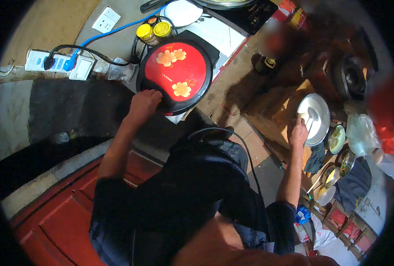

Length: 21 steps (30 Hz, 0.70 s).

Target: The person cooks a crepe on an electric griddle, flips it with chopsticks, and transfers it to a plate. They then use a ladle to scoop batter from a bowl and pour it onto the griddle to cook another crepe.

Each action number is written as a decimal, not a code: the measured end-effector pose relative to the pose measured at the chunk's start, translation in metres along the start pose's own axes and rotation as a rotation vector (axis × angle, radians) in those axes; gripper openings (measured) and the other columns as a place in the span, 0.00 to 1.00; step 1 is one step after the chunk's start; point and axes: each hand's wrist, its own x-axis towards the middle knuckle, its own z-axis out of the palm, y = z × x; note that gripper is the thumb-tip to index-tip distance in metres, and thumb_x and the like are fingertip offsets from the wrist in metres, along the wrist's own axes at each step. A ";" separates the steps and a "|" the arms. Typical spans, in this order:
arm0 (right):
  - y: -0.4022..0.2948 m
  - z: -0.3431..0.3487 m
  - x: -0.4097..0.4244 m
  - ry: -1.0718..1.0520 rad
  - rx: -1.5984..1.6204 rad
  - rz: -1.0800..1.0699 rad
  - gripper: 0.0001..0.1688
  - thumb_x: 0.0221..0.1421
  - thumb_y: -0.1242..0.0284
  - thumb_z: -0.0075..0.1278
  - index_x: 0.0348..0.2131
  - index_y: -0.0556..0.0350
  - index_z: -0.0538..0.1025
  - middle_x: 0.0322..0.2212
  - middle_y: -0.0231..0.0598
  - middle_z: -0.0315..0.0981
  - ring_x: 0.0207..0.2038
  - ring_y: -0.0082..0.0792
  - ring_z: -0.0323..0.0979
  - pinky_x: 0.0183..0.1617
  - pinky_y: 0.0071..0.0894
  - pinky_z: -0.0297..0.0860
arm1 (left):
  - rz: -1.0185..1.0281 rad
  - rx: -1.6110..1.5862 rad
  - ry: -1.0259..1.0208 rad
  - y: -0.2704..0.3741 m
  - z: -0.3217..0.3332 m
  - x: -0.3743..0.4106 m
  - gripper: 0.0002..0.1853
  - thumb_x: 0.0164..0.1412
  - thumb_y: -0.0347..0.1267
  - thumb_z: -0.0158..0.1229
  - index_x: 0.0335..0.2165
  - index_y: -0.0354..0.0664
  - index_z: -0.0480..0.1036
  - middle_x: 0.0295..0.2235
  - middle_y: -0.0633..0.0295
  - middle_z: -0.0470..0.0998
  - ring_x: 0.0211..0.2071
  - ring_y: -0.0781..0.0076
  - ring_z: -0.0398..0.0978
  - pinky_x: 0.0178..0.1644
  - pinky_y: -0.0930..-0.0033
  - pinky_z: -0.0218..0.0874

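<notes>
A round electric griddle with a black rim and a red lid [192, 65] printed with orange flowers stands at the upper middle, its lid down. My left hand [146, 103] has its fingers curled over the black front handle of the lid. Away to the right, a white enamel-like basin [322, 133] contains a metal spoon [312, 114]. At the basin's near-left rim, my right hand [298, 132] grips it with the thumb at the edge. The fingers beneath the rim are hidden.
Yellow-lidded jars [144, 31] and a white plate [182, 13] stand behind the griddle, near a black induction cooktop [247, 16]. Cables run to a power strip [59, 61]. Bowls of food [336, 141] and a plastic bag [361, 133] are at right. A red door [67, 219] lies lower left.
</notes>
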 end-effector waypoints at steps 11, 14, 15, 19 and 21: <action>-0.017 -0.013 -0.087 0.149 -0.049 0.388 0.26 0.49 0.78 0.47 0.51 0.54 0.68 0.36 0.53 0.71 0.38 0.56 0.71 0.40 0.50 0.69 | 0.251 -0.313 0.045 0.007 -0.001 0.029 0.05 0.53 0.31 0.56 0.30 0.42 0.71 0.27 0.54 0.74 0.31 0.51 0.74 0.35 0.54 0.66; -0.037 -0.048 -0.103 0.107 -0.065 0.491 0.27 0.47 0.75 0.52 0.50 0.55 0.69 0.35 0.53 0.70 0.38 0.54 0.71 0.40 0.48 0.68 | 0.299 -0.305 0.032 0.029 0.010 0.051 0.05 0.56 0.32 0.56 0.30 0.42 0.72 0.28 0.53 0.75 0.32 0.50 0.74 0.34 0.54 0.66; -0.029 -0.045 -0.113 0.135 -0.081 0.497 0.30 0.46 0.74 0.54 0.51 0.55 0.68 0.35 0.53 0.69 0.40 0.54 0.70 0.40 0.49 0.68 | 0.362 -0.312 0.046 0.043 0.012 0.067 0.05 0.56 0.32 0.55 0.30 0.42 0.72 0.28 0.53 0.75 0.32 0.50 0.74 0.34 0.54 0.66; -0.006 -0.030 -0.136 0.094 -0.109 0.559 0.30 0.49 0.71 0.51 0.53 0.56 0.66 0.34 0.53 0.69 0.40 0.55 0.70 0.39 0.49 0.69 | 0.630 -0.397 0.045 0.124 0.001 0.129 0.06 0.58 0.33 0.54 0.31 0.42 0.72 0.28 0.53 0.76 0.31 0.49 0.75 0.34 0.53 0.66; 0.008 -0.020 -0.140 0.069 -0.141 0.576 0.28 0.51 0.71 0.49 0.53 0.56 0.65 0.33 0.53 0.70 0.39 0.55 0.71 0.39 0.49 0.69 | 0.678 -0.413 -0.021 0.175 0.002 0.158 0.09 0.59 0.35 0.53 0.33 0.41 0.72 0.29 0.53 0.76 0.33 0.49 0.75 0.35 0.53 0.66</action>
